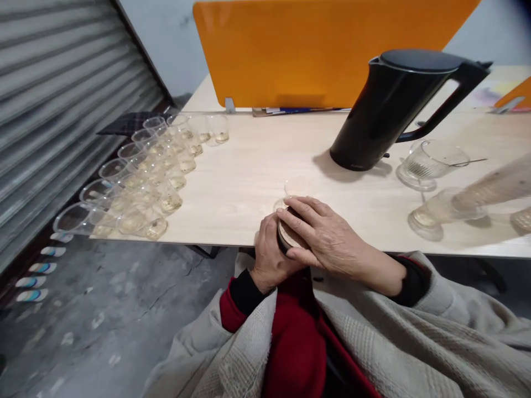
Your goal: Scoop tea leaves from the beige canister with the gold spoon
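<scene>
My left hand [270, 258] wraps around a small dark round container [287, 236] at the near edge of the table [257, 166]. My right hand [321, 232] lies over its light-coloured lid, fingers closed on the rim. Just behind my hands stands a small clear glass [295, 189], partly hidden by my fingers.
A black electric kettle [394, 105] stands right of centre. Several clear glasses [145, 177] with a little yellowish liquid line the left edge. A glass pitcher with a strainer [427, 163] and another glass [431, 213] sit at right. An orange divider [323, 50] closes the back.
</scene>
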`<state>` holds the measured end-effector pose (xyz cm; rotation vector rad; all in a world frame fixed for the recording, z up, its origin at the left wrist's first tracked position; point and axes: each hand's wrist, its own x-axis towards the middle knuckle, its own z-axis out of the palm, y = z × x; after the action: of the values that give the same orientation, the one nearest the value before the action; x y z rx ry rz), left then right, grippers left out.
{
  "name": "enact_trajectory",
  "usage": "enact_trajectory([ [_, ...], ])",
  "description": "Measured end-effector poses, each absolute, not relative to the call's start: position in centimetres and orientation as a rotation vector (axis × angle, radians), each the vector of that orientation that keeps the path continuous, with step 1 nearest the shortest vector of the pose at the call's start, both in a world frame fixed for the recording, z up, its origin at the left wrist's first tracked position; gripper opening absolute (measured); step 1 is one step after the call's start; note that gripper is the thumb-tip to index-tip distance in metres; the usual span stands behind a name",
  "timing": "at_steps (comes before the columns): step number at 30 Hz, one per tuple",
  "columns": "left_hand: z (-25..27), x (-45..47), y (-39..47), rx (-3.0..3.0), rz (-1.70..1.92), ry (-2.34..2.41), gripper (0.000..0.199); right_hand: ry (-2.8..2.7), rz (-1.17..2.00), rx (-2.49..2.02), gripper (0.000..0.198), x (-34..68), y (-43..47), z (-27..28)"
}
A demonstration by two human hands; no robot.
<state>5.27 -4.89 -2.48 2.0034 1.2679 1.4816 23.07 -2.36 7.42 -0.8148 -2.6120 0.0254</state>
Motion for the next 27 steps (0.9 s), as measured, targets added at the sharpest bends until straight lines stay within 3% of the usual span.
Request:
enact_trajectory([
  [4, -1.2, 3.8, -5.4, 1.870, 1.484, 1.184, 0.100, -2.335, 0.161, -0.759, 0.086, 25.3, -2.7, 7.0],
  [10, 2.7, -0.6, -1.7, 1.705, 1.696, 1.330, 0.094, -2.029, 0.289, -1.118, 0.052, 31.0, -0.5, 2.8],
  [16, 5.7, -1.7, 8.9, 1.761, 1.542, 1.245, 0.096, -1.967, 0.353, -1.257, 0.045, 34.0, 0.6, -1.1],
  [27, 2.1, 4.3, 20.9, 1.679, 1.259, 1.007, 0.091, -2.041, 0.367, -1.216, 0.030, 34.0, 0.4, -1.4],
])
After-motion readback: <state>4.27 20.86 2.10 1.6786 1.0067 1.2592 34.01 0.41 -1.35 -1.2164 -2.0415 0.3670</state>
